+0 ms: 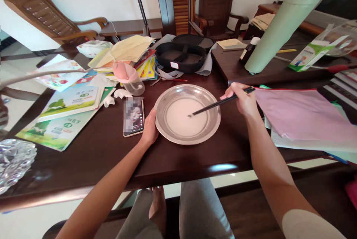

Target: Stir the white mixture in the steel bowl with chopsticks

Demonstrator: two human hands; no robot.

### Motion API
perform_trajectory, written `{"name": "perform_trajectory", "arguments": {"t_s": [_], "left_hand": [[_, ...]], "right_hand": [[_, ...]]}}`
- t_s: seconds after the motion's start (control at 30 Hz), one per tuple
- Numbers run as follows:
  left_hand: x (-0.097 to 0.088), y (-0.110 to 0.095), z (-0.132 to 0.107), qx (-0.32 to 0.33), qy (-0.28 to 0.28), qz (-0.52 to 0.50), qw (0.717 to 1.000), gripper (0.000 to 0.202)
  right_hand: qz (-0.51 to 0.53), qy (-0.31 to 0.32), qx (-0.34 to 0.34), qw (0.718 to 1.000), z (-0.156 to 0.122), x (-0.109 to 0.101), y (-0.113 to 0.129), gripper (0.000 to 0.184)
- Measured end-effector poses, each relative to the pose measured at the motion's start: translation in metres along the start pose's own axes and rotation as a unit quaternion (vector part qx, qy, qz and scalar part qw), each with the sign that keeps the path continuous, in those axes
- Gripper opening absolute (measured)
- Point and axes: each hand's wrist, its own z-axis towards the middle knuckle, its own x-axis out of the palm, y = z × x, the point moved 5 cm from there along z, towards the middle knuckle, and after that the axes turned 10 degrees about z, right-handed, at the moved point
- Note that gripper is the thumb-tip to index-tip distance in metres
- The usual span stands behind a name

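Observation:
A round metal bowl with a wide rim stands on the dark table in front of me. White milky liquid covers its bottom. On the bowl's left side, my left hand grips the rim, its fingers partly hidden against the bowl. My right hand is closed round a pair of black chopsticks, held slantwise over the right rim. Their tips dip into the liquid near the middle. A phone with a lit screen lies just left of my left hand.
Booklets, crumpled tissues and a pink-topped bottle lie to the left, with a glass dish nearer. Behind the bowl is an open black case. A tall green flask and pink folder are at the right.

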Motion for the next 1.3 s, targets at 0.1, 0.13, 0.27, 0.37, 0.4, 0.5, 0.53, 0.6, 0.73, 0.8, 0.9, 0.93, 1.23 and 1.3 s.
{"name": "perform_trajectory", "arguments": {"t_s": [0.1,0.13,0.27,0.37,0.4,0.5,0.53,0.6,0.73,0.8,0.9,0.93,1.23,1.3], "left_hand": [[-0.001,0.003,0.001,0.001,0.007,-0.008,1.0,0.045],[-0.001,0.004,0.001,0.0,0.011,-0.011,1.0,0.045],[-0.001,0.004,0.002,-0.002,0.008,-0.017,1.0,0.044],[0.0,0.002,0.001,-0.002,0.005,-0.011,1.0,0.043],[0.0,0.001,0.001,-0.002,0.003,-0.01,1.0,0.043],[0.0,0.002,0.001,-0.003,0.0,-0.007,1.0,0.043],[0.0,0.002,0.001,-0.002,0.001,-0.008,1.0,0.043],[0.0,0.002,0.001,-0.001,0.004,-0.013,1.0,0.043],[0.001,0.001,0.0,-0.004,0.005,-0.014,1.0,0.041],[0.0,0.001,0.0,-0.002,0.001,-0.005,1.0,0.041],[0.0,0.001,0.001,0.006,0.001,0.001,1.0,0.042],[0.0,0.001,0.001,0.006,0.004,-0.001,1.0,0.042],[-0.001,0.005,0.002,0.0,0.011,-0.009,1.0,0.045],[-0.001,0.006,0.002,0.002,0.011,-0.007,1.0,0.045]], "right_hand": [[0.021,0.037,0.017,0.999,-0.001,0.005,-0.003,0.05],[0.019,0.064,0.026,0.997,-0.002,0.009,-0.003,0.048],[-0.014,0.078,0.021,0.997,-0.003,0.015,0.0,0.044],[-0.007,0.012,-0.002,1.0,-0.001,0.003,0.001,0.047],[0.002,0.004,-0.003,1.0,-0.001,0.001,0.0,0.049],[0.012,0.052,0.016,0.998,-0.002,0.008,-0.002,0.05],[0.008,0.079,0.024,0.997,-0.003,0.013,-0.002,0.048],[-0.003,0.109,0.027,0.994,-0.005,0.019,0.0,0.045],[-0.016,0.035,-0.004,0.999,-0.002,0.007,0.004,0.045],[-0.001,-0.001,-0.014,1.0,0.0,0.001,0.002,0.051],[0.018,0.023,0.004,1.0,-0.001,0.007,-0.003,0.054],[0.017,0.045,0.015,0.999,-0.002,0.012,-0.003,0.052],[0.008,-0.024,-0.018,1.0,0.0,-0.002,0.003,0.052],[0.015,0.006,-0.005,1.0,-0.001,0.002,0.0,0.053]]}}
